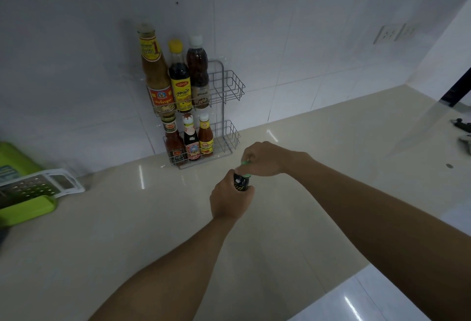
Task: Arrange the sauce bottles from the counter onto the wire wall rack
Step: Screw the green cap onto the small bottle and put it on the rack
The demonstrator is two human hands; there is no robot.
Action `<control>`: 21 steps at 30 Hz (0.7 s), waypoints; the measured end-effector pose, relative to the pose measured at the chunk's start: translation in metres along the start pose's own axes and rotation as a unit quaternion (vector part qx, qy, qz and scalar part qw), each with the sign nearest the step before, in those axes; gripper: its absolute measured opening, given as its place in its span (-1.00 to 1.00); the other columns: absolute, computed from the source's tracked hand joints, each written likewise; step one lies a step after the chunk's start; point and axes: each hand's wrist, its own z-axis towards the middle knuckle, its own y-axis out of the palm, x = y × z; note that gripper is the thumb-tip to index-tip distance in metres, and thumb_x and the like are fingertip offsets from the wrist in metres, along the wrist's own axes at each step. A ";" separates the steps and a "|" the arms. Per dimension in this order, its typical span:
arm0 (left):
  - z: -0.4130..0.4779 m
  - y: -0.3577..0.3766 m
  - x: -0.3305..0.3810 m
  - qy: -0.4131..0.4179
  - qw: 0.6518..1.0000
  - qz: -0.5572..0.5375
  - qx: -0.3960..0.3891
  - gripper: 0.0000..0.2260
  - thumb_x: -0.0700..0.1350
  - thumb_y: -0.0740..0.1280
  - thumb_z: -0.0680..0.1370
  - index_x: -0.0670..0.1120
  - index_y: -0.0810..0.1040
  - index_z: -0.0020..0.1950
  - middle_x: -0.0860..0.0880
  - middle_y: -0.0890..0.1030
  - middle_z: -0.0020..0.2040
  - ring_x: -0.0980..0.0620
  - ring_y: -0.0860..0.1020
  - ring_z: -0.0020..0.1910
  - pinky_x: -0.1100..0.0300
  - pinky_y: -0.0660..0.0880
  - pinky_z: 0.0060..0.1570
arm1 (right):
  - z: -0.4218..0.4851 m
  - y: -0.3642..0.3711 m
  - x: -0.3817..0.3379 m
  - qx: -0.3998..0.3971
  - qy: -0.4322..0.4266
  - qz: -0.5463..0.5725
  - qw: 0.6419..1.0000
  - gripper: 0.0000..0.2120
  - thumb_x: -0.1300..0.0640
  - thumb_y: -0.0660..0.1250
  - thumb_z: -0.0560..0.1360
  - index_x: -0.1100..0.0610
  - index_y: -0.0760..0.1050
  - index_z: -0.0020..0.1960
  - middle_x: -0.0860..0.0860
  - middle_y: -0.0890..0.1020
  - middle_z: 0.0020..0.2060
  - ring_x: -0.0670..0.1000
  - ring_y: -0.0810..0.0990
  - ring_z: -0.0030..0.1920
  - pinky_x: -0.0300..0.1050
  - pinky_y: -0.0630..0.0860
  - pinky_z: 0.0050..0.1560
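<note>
While gripping dark bottle (241, 182), left hand (229, 199) below right hand (265, 158).

My body appears in the head view as two forearms and two hands only. My left forearm (163, 269) enters from the bottom edge; my right forearm (382, 213) enters from the lower right. Both forearms are bare along their full visible length: no sleeve, cuff or fabric edge shows. My left hand (229, 202) and my right hand (265, 158) are bare, without gloves. No watch, band or bracelet shows at either wrist, and no ring shows on the fingers (251, 190) that face the camera. The forearms are slim and taper evenly toward the wrists. The dim lighting hides finer surface detail. Nails cannot be made out.
</note>
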 end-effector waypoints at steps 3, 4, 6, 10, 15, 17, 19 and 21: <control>0.000 0.001 0.000 0.002 1.000 -0.006 0.002 -0.72 0.07 0.36 0.34 0.13 0.50 0.03 0.18 0.56 -0.22 0.09 0.50 -0.22 0.18 0.39 -0.20 | -0.002 0.001 0.000 -0.002 -0.022 -0.020 1.000 -0.57 -0.26 0.27 0.48 0.13 0.53 -0.13 0.02 0.58 -0.18 0.07 0.56 -0.13 -0.14 0.41 -0.26; -0.001 0.002 0.000 0.006 1.000 -0.004 0.003 -0.68 0.07 0.38 0.35 0.13 0.52 0.09 0.20 0.55 -0.19 0.10 0.50 -0.20 0.19 0.39 -0.17 | -0.001 0.002 -0.002 -0.006 -0.016 -0.043 0.999 -0.53 -0.27 0.24 0.50 0.16 0.51 -0.20 0.06 0.58 -0.22 0.09 0.56 -0.19 -0.12 0.40 -0.29; -0.004 0.004 -0.002 0.013 1.000 -0.002 0.001 -0.61 0.06 0.39 0.35 0.11 0.52 0.17 0.20 0.56 -0.16 0.09 0.52 -0.16 0.18 0.43 -0.14 | -0.001 0.003 -0.003 -0.022 -0.004 -0.067 0.997 -0.47 -0.30 0.20 0.51 0.16 0.47 -0.31 0.07 0.58 -0.33 0.09 0.56 -0.28 -0.13 0.38 -0.33; -0.004 0.004 -0.001 -0.013 1.000 -0.017 0.004 -0.67 0.07 0.37 0.33 0.13 0.49 0.08 0.16 0.56 -0.20 0.00 0.58 -0.12 0.08 0.53 -0.09 | -0.004 0.003 -0.005 0.011 -0.031 -0.058 0.998 -0.54 -0.36 0.18 0.50 0.05 0.45 -0.20 -0.05 0.52 -0.24 0.02 0.52 -0.17 -0.12 0.35 -0.24; -0.002 0.000 0.001 0.003 1.000 0.003 0.011 -0.79 0.09 0.34 0.33 0.13 0.44 -0.08 0.16 0.56 -0.26 0.07 0.52 -0.25 0.17 0.42 -0.22 | -0.004 0.016 -0.009 0.083 -0.033 -0.049 0.995 -0.56 -0.20 0.15 0.58 0.11 0.46 -0.26 0.07 0.57 -0.26 0.10 0.55 -0.16 -0.08 0.39 -0.24; -0.004 0.002 0.000 0.006 1.000 -0.004 0.013 -0.80 0.08 0.35 0.33 0.14 0.43 -0.10 0.19 0.54 -0.28 0.13 0.49 -0.28 0.19 0.39 -0.24 | -0.002 0.016 -0.011 0.074 -0.023 -0.070 0.995 -0.50 -0.20 0.14 0.58 0.20 0.50 -0.25 0.13 0.59 -0.27 0.13 0.57 -0.19 -0.05 0.43 -0.24; -0.003 0.001 0.000 0.002 1.000 -0.024 0.006 -0.79 0.08 0.36 0.32 0.16 0.43 -0.10 0.20 0.54 -0.29 0.13 0.52 -0.26 0.17 0.45 -0.24 | -0.001 0.011 -0.012 0.063 -0.029 -0.061 0.996 -0.46 -0.26 0.16 0.54 0.20 0.46 -0.29 0.11 0.56 -0.31 0.10 0.55 -0.22 -0.05 0.43 -0.24; 0.002 -0.001 -0.001 -0.009 0.999 -0.034 0.001 -0.79 0.09 0.34 0.30 0.15 0.43 -0.11 0.17 0.56 -0.28 0.08 0.55 -0.23 0.10 0.53 -0.20 | 0.000 0.007 -0.010 0.075 -0.044 -0.036 0.996 -0.49 -0.33 0.20 0.50 0.12 0.43 -0.28 0.03 0.53 -0.31 0.02 0.49 -0.22 -0.10 0.38 -0.27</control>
